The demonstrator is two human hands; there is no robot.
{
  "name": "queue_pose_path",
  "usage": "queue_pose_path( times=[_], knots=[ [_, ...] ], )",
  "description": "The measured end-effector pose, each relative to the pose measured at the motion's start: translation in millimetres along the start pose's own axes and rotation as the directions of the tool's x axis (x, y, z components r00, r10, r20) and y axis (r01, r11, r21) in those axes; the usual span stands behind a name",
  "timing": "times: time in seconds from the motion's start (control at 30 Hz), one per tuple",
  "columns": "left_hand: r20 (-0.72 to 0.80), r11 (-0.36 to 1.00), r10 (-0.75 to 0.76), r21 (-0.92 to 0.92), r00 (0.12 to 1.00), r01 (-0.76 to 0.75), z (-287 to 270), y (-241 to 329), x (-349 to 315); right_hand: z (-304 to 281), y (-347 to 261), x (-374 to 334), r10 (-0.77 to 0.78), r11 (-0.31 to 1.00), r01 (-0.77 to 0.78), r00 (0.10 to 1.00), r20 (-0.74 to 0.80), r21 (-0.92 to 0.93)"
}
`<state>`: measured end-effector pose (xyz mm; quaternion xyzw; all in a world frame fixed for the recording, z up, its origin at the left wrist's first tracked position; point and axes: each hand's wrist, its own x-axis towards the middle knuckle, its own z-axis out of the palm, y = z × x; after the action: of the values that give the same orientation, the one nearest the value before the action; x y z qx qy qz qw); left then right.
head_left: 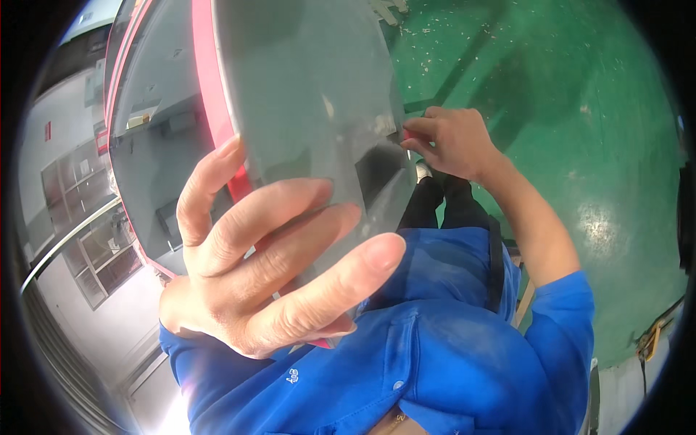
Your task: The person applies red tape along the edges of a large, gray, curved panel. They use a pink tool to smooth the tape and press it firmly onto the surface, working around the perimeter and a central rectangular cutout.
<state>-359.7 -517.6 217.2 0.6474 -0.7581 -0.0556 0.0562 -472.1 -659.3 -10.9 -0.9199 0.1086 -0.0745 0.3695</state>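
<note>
We look down past our blue sleeves at a large, smooth, grey see-through panel [304, 94], directly ahead of our left grip [250, 279]. Its fingers are parted and bent across the panel's near end; we cannot tell how firmly they hold. Right of the panel, our right grip [460, 141] is nearly closed, thumb and forefinger pinching a small red piece [408, 135] at its edge. Left of both grips is a dark, red-edged sheet [156, 94]. We seem to be working that edge; next calls for steadying on the left and a controlled right pinch.
</note>
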Motion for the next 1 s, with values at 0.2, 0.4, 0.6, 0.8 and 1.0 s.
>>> queue_pose_path(
  times=[0.2, 0.4, 0.6, 0.8, 1.0],
  knots=[
    [-0.033, 0.999, -0.035, 0.015, 0.999, 0.035, 1.9, 1.8, -2.3, 2.7, -3.6, -6.5, 0.010, 1.000, -0.011, 1.000, 0.013, 0.023],
    [-0.044, 0.999, -0.037, 0.022, 0.998, 0.038, 1.6, 4.2, -0.5, -3.4, -0.1, 1.5, -0.018, 0.999, 0.018, 1.000, -0.002, 0.047],
    [-0.035, 0.999, -0.031, 0.007, 0.999, 0.031, 1.0, 0.1, -1.4, 0.9, -4.9, -12.0, 0.050, 0.998, -0.051, 0.998, 0.030, 0.048],
    [-0.016, 1.000, 0.012, 0.017, 1.000, -0.011, 1.3, -3.1, -2.4, -1.9, -0.8, -1.4, 0.049, 0.996, -0.050, 0.999, 0.022, 0.080],
    [0.000, 1.000, 0.013, 0.010, 1.000, -0.013, -1.1, -5.0, -1.4, -1.9, 1.9, -8.9, 0.038, 0.999, -0.038, 0.999, 0.028, 0.006]
  ],
)
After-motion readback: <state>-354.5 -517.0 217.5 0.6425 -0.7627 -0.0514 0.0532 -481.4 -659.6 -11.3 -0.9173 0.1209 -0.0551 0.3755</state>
